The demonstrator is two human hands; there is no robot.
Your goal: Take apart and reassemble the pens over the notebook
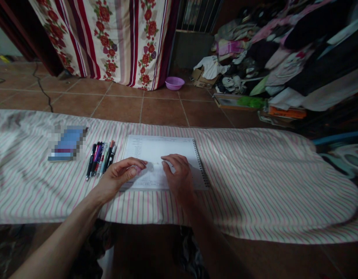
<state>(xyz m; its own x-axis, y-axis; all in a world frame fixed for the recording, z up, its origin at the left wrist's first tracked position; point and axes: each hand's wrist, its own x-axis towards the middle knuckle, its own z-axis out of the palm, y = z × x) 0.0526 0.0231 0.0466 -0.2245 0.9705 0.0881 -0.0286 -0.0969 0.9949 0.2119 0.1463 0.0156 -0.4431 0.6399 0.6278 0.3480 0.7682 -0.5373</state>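
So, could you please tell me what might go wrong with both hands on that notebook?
The striped cloth under the notebook looks soft and loose, so the page could slip or crease under the right hand. The pens lie loose close beside the left hand; a sideways nudge might scatter them.

Brown tiled floor (164,110), floral striped curtain (115,38), purple basin (174,83), heaped clothes (283,58) at right, dim light
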